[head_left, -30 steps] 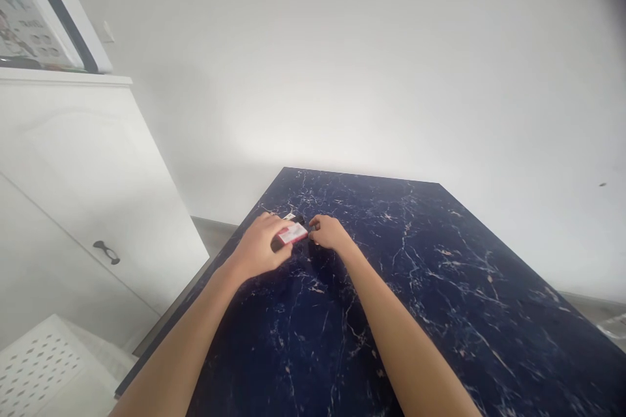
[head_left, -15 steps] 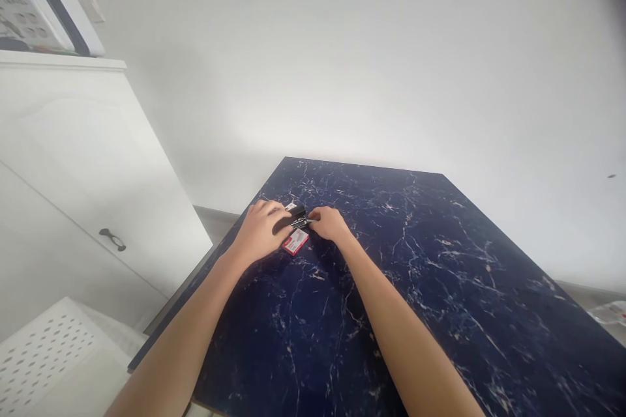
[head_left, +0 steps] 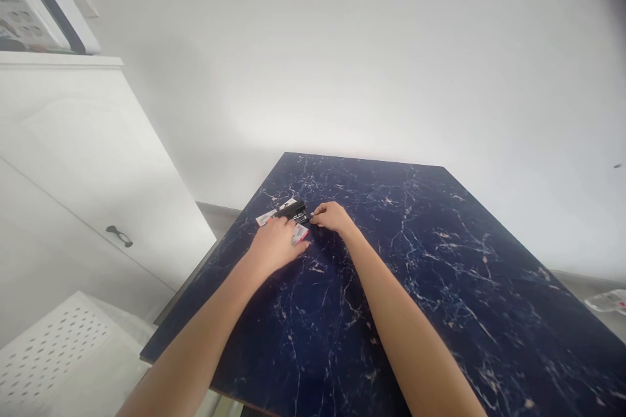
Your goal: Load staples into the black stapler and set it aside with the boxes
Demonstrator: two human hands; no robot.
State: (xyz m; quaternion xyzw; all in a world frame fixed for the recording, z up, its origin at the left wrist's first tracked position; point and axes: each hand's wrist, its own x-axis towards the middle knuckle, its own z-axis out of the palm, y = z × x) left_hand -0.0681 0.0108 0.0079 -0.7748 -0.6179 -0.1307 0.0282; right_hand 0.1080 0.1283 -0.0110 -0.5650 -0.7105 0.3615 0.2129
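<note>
A black stapler lies at the left of the dark blue table, its metal parts showing at the right end. My left hand rests low over its near side, thumb apart from the fingers. Between that thumb and the fingers is a small red-and-white box, partly covered by the hand. Just right of the stapler, my right hand is closed in a pinch on a small silvery piece, too small to make out. White printed pieces, perhaps card or boxes, show behind the stapler.
The marbled blue table stands against a white wall. On the left is a white cabinet with a dark handle; a perforated white container sits low beside the table. A clear plastic item lies beyond the right edge.
My left hand has let go of the stapler and come nearer, over the red-and-white box. My right hand stays pinched near the stapler's end. The view has shifted slightly.
</note>
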